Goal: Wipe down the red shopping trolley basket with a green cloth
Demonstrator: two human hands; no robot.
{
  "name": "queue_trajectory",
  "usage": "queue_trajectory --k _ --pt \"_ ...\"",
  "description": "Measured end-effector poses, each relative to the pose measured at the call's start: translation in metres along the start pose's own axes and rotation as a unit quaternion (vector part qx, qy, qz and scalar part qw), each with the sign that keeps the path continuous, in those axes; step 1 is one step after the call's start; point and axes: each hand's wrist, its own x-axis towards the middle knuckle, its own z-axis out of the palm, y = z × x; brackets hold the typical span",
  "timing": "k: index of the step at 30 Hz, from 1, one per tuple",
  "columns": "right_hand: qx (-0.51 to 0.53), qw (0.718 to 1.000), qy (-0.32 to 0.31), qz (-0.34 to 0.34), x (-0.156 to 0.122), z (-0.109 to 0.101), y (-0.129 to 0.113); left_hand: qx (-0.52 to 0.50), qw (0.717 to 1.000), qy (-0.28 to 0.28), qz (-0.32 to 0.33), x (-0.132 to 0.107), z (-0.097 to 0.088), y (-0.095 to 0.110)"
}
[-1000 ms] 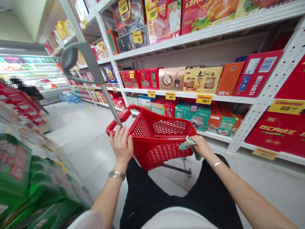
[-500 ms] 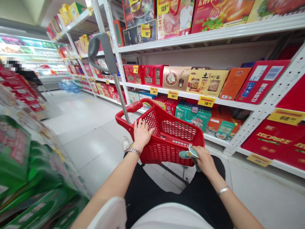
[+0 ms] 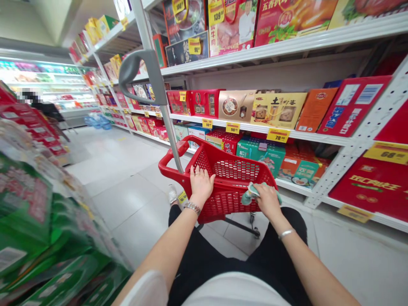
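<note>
A red plastic shopping cart basket (image 3: 223, 207) with perforated sides stands before my knees, its tall grey handle (image 3: 140, 76) rising at the left. My left hand (image 3: 202, 183) lies on the basket's near rim, beside the foot of the metal pole. Its fingers are stretched over the edge, with the thumb apart. At the basket's right end, my right hand (image 3: 267, 199) is closed on a green and white cloth (image 3: 249, 194), pressing it against the near rim. Part of the cloth is hidden under the palm.
White shelves (image 3: 255, 55) with boxed foods and yellow price tags run along the right and far side. Green packages (image 3: 25, 199) are stacked close on the left. A person in dark clothing (image 3: 47, 110) is farther back, near blue wrapped bottles (image 3: 97, 120).
My right hand has moved slightly left and up along the rim with the cloth. My left hand stays on the rim. The view has shifted, so cart and shelves appear further right.
</note>
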Motion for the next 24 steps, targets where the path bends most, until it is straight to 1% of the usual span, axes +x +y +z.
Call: queue_trajectory --k 3,6,8,10,12,13,15,20,24 --pt "0.009 0.999 -0.044 -0.029 0.018 -0.003 -0.043 -0.01 1.0 0.009 0.002 -0.007 -0.003 0.005" --pt "0.042 0.992 -0.077 -0.089 0.034 -0.005 -0.093 -0.03 0.999 0.024 0.003 -0.015 -0.004 0.006" --pt "0.063 0.986 -0.085 -0.128 0.041 -0.006 -0.124 -0.04 0.999 0.03 0.009 -0.02 -0.004 0.004" --pt "0.072 0.983 -0.089 -0.143 0.045 -0.005 -0.146 -0.046 0.998 0.034 0.015 -0.023 -0.005 0.002" --pt "0.077 0.983 -0.094 -0.14 0.046 -0.004 -0.156 -0.042 0.998 0.041 0.02 -0.026 -0.005 -0.001" --pt "0.081 0.982 -0.095 -0.138 0.045 -0.004 -0.156 -0.036 0.998 0.047 0.021 -0.027 -0.006 -0.003" --pt "0.089 0.983 -0.089 -0.137 0.041 -0.003 -0.148 -0.024 0.998 0.055 0.024 -0.03 -0.009 -0.006" --pt "0.083 0.989 -0.051 -0.115 0.027 0.001 -0.108 -0.022 0.997 0.052 0.046 -0.037 -0.015 -0.01" --pt "0.084 0.992 -0.035 -0.086 0.02 0.003 -0.076 -0.028 0.997 0.042 0.054 -0.042 -0.018 -0.009"
